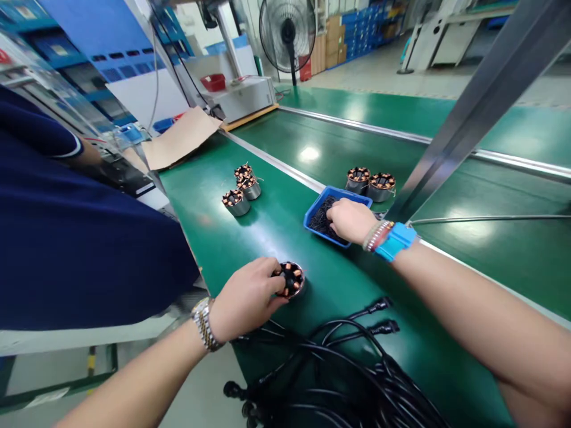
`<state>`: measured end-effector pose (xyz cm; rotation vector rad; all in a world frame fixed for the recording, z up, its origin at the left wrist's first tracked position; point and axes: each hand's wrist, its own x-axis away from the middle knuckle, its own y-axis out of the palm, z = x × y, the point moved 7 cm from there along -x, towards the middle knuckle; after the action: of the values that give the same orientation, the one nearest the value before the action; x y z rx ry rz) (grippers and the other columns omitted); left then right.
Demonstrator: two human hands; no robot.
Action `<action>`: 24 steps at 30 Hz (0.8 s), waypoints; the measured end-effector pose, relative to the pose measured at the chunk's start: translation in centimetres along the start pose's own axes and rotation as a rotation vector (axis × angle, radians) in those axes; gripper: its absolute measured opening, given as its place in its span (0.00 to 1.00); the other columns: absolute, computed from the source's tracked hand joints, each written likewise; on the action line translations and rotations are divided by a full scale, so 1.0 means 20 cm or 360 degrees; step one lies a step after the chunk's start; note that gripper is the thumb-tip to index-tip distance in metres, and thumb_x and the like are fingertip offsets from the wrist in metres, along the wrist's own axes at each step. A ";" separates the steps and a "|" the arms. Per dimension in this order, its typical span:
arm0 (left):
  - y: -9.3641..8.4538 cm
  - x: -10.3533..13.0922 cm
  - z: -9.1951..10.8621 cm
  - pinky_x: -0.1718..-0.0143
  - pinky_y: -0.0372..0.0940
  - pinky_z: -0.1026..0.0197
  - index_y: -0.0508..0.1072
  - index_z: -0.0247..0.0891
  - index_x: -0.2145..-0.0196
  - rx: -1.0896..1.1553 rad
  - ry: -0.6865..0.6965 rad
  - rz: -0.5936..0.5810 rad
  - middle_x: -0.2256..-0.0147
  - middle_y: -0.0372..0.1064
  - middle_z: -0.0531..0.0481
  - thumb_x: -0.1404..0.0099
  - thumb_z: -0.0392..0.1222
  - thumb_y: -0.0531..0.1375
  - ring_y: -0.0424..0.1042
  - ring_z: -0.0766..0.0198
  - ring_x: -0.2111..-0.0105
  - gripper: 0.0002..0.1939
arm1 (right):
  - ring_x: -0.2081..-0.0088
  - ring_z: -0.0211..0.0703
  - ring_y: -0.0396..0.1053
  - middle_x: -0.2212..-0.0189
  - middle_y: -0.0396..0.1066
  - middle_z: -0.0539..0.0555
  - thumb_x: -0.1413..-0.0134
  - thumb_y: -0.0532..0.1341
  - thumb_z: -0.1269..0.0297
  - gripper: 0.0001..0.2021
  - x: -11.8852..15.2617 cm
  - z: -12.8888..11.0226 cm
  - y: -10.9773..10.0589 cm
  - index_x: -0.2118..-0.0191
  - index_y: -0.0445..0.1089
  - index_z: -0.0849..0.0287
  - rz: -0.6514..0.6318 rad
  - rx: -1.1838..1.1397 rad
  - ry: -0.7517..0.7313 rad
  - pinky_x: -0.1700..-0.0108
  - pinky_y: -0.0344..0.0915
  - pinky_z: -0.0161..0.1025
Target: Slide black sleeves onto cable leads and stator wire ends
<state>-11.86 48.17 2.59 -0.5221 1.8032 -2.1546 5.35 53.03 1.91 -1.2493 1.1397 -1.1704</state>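
My left hand [250, 292], with a metal watch on its wrist, is closed around the near side of a motor stator [295, 279] with copper windings. The stator sits upright on the green bench top. My right hand [350, 220] reaches into a blue tray [312, 207] of small, thin black pieces [323, 220]. Its fingers are pinched together at the pieces; what lies between the fingertips is hidden. A blue band and beaded bracelets are on that wrist.
Three stators [236, 203] stand left of the tray, and two more [381, 186] behind it. Black cables with connectors [370, 362] lie along the near edge. A metal post [464, 119] rises at right. A person in dark blue [80, 238] stands close at left.
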 end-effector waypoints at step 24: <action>0.01 0.01 0.03 0.68 0.62 0.57 0.60 0.43 0.50 -0.0097 -0.0044 0.0075 0.64 0.60 0.45 0.43 0.43 0.55 0.60 0.59 0.66 0.22 | 0.74 0.36 0.66 0.76 0.70 0.52 0.56 0.54 0.72 0.06 0.10 0.03 -0.06 0.75 0.67 0.62 0.0253 -0.0941 0.0071 0.69 0.60 0.32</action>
<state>-11.73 47.47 2.44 -0.5155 1.8527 -2.0575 6.09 51.06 3.23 -1.5358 1.6592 -0.7638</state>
